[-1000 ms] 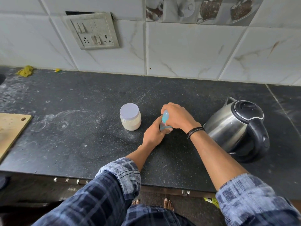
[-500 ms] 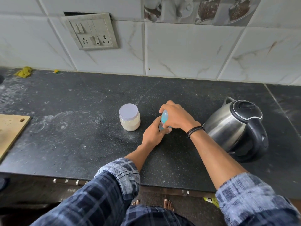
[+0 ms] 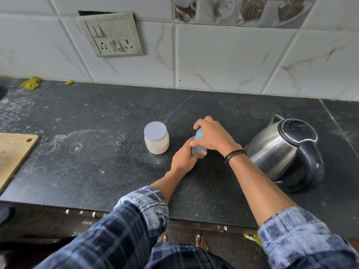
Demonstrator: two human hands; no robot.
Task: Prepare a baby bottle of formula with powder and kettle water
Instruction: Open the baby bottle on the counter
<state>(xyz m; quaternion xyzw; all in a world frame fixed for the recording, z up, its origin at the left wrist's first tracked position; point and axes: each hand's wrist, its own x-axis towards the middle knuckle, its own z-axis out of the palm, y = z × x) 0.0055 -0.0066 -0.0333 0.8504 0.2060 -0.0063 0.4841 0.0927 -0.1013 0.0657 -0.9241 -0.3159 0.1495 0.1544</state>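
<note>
A small baby bottle (image 3: 198,145) with a light blue cap stands on the black counter (image 3: 97,162). My left hand (image 3: 183,159) grips its lower body from the near side. My right hand (image 3: 212,135) curls over the blue cap from above and hides most of it. A clear jar of pale powder (image 3: 156,137) with a white lid stands just left of the bottle, lid on. A steel electric kettle (image 3: 285,152) with a black lid and handle stands to the right, lid down.
A wooden cutting board (image 3: 13,152) lies at the counter's left edge. A switch and socket plate (image 3: 111,34) is on the tiled wall. Yellow scraps (image 3: 31,82) lie at the back left. White powder smears mark the counter left of the jar.
My right hand has turned a little on the blue cap; both hands stay on the bottle. Jar and kettle have not moved.
</note>
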